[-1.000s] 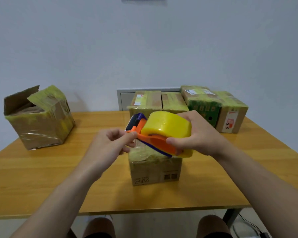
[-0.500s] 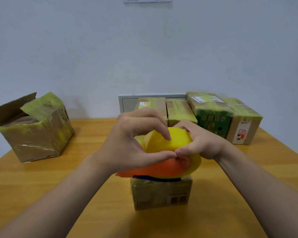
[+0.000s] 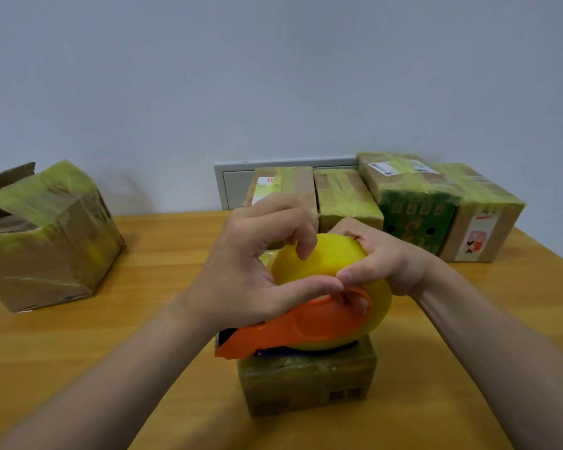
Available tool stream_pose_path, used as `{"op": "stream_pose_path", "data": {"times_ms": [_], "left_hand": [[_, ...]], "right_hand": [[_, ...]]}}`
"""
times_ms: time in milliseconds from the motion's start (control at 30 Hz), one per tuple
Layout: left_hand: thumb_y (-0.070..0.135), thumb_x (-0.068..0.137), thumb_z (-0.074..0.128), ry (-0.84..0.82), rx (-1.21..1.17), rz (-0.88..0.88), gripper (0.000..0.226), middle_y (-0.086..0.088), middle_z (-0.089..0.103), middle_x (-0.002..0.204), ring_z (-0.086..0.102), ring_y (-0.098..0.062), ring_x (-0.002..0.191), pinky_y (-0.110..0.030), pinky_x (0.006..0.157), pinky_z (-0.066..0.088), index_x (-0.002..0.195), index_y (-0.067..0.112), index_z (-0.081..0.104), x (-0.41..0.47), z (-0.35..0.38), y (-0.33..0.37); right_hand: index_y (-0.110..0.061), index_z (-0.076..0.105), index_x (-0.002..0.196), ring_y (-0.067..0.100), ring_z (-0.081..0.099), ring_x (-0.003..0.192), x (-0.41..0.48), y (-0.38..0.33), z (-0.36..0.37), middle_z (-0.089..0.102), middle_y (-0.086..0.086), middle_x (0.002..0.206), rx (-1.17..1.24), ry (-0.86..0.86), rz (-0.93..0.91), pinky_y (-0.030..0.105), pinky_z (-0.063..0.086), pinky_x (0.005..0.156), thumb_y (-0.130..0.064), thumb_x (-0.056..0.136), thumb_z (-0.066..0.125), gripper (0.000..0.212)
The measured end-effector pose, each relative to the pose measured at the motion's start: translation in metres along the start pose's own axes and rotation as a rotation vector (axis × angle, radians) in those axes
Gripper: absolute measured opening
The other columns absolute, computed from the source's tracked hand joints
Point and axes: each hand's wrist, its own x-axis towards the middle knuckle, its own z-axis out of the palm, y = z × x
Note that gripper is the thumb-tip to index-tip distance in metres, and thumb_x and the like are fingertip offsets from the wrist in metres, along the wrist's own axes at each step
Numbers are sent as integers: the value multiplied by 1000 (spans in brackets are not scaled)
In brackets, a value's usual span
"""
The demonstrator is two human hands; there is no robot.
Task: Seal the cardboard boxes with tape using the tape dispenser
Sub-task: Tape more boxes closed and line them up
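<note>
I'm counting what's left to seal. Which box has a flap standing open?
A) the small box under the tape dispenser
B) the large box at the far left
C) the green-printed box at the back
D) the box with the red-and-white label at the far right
B: the large box at the far left has a brown flap raised at its back edge; the back-row boxes are shut and taped.

A pale blue-grey wall (image 3: 273, 76) rises beyond the fingers (image 3: 283, 206). Behind them, a grey-framed wall panel (image 3: 236, 190) sits at the far edge of the wooden table (image 3: 62, 352), which spreads beneath them under soft, even light.
</note>
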Motion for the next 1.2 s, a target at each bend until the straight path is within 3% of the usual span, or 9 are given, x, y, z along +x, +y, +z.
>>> {"op": "stream_pose_path", "data": {"times_ms": [167, 333, 433, 567, 700, 833, 933, 1100, 1200], "left_hand": [[34, 78, 87, 15, -13, -18, 37, -5, 58, 82, 53, -25, 76, -37, 63, 43, 80, 6, 62, -3, 3, -3], [36, 75, 88, 50, -21, -41, 36, 3, 50, 75, 48, -18, 70, -33, 59, 40, 76, 20, 56, -6, 3, -5], [36, 76, 87, 44, -11, -68, 38, 5, 49, 75, 48, -17, 70, -28, 59, 39, 71, 23, 52, -8, 3, -4], [27, 87, 78, -36, -60, -91, 20, -3, 63, 89, 61, -22, 83, -40, 68, 51, 101, 13, 73, -9, -14, -4], [6, 95, 71, -181, 119, 16, 13, -8, 72, 104, 70, -25, 97, -42, 74, 57, 104, 7, 80, -2, -36, -6], [13, 96, 73, -356, 283, 134, 9, -1, 74, 104, 72, -16, 96, -36, 74, 59, 101, 11, 81, 20, -52, -2], [19, 100, 69, -445, 383, 227, 13, 0, 72, 106, 71, -17, 94, -35, 75, 58, 102, 13, 80, 32, -58, 0], [12, 105, 60, -476, 579, 429, 16, -10, 67, 103, 59, -22, 89, -31, 79, 50, 102, 3, 72, 33, -53, -4], [10, 107, 53, -479, 621, 476, 17, -15, 63, 101, 55, -26, 86, -34, 77, 48, 103, 0, 66, 29, -50, -6]], "right_hand": [[2, 66, 80, 15, 60, 59, 2, 0, 2, 61, 3, 68, 10, -22, -11, 23, 48, 61, -31, 69, 70, 35], [-9, 69, 77, 14, 61, 59, 2, -1, 3, 63, -1, 67, 25, -9, -9, 22, 49, 61, -32, 68, 70, 25], [2, 69, 81, 22, 62, 65, 2, -1, 2, 63, 9, 72, -11, 10, 4, 25, 50, 63, -36, 66, 70, 41], [13, 65, 88, 31, 61, 69, 1, 2, -1, 62, 22, 78, -18, 3, 15, 29, 51, 65, -36, 65, 72, 54], [23, 60, 99, 39, 61, 77, -1, 4, -2, 61, 38, 87, -22, 7, 26, 36, 54, 71, -36, 65, 72, 70], [19, 62, 95, 29, 64, 73, 2, -1, 0, 66, 18, 82, -46, -16, 28, 33, 54, 70, -37, 66, 72, 64], [18, 62, 92, 24, 64, 69, 1, 0, 0, 65, 13, 78, -38, -5, 21, 30, 53, 67, -37, 65, 72, 62], [7, 67, 85, 24, 62, 57, 2, 0, -1, 66, 10, 71, -20, -22, 25, 29, 53, 59, -34, 67, 72, 46], [-2, 67, 79, 14, 62, 48, 4, -3, 1, 68, 2, 64, 30, -61, 24, 23, 53, 54, -30, 70, 70, 30]]}}
